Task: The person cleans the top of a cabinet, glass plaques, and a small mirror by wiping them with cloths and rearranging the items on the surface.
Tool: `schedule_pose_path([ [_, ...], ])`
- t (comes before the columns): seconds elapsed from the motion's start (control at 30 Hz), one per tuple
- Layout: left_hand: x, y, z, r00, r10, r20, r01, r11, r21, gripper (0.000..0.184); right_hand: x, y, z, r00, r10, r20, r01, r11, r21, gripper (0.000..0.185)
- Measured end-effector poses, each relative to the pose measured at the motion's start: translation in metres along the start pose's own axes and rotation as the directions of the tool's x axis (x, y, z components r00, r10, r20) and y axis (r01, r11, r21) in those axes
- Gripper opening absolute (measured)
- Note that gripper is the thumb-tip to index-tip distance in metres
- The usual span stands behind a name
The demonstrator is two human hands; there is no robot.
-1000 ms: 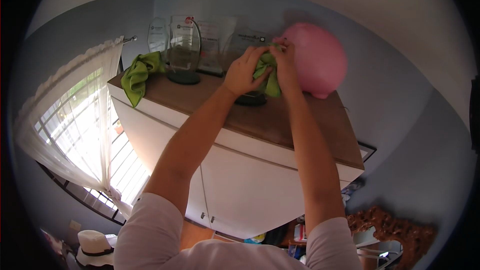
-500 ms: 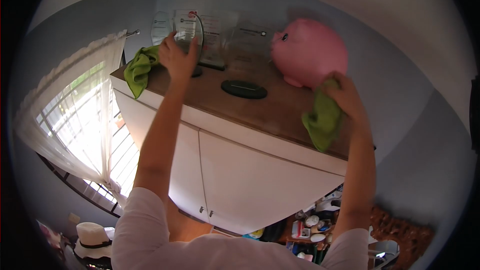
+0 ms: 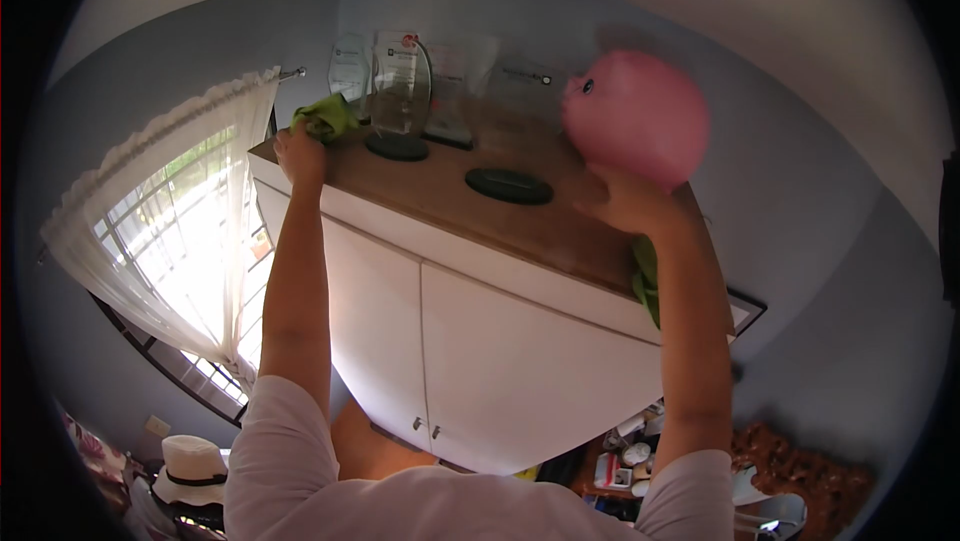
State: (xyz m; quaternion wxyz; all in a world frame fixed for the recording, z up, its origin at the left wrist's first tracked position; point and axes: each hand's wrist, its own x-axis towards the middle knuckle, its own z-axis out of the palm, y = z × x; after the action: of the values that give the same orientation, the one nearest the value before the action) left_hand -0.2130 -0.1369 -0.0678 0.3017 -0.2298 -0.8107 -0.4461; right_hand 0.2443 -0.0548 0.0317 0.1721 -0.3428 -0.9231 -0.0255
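On the left end of the cabinet top, my left hand (image 3: 300, 156) is closed on a bunched green cloth (image 3: 328, 117). At the right, my right hand (image 3: 635, 203) reaches in beside the underside of a pink piggy bank (image 3: 640, 119), its thumb and fingers apart. Contact between that hand and the bank is hard to make out. Below my right wrist, a second green cloth (image 3: 645, 276) hangs over the cabinet's front edge, partly hidden by the forearm. Between my hands are a clear plaque on a dark oval base (image 3: 397, 147) and another dark oval base (image 3: 508, 186).
More clear plaques (image 3: 348, 69) stand against the wall at the back. The white cabinet (image 3: 530, 341) has a brown top. A curtained window (image 3: 165, 231) is on the left, with a hat (image 3: 192, 471) below it. Assorted items (image 3: 625, 461) lie low at right.
My left hand has gone from the plaque to the left cloth, which is now bunched farther back. My right hand has let go of its cloth and moved toward the piggy bank's base.
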Motion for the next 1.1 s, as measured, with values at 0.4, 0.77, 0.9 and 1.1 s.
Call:
schedule_pose_path([
  [0.4,-0.012,0.108,-0.057,0.853,0.055,-0.519,-0.432,0.633,-0.643,0.02,0.057,-0.062,0.037,0.899,0.019,-0.438,0.213,0.855,0.473,0.057],
  [0.77,-0.103,0.218,-0.052,0.955,0.297,0.019,-0.007,0.086,-0.996,0.032,0.097,-0.047,0.037,0.508,0.238,-0.828,0.488,0.712,0.505,0.048],
  [0.9,-0.07,0.234,0.056,0.982,0.019,0.188,0.188,0.003,-0.982,0.041,0.105,-0.032,0.019,0.364,0.289,-0.885,0.466,0.766,0.442,0.058],
  [1.1,-0.084,0.22,0.042,0.874,0.248,0.417,0.447,-0.078,-0.891,0.033,0.126,-0.047,0.067,0.615,-0.338,-0.713,0.106,0.931,-0.351,0.06],
])
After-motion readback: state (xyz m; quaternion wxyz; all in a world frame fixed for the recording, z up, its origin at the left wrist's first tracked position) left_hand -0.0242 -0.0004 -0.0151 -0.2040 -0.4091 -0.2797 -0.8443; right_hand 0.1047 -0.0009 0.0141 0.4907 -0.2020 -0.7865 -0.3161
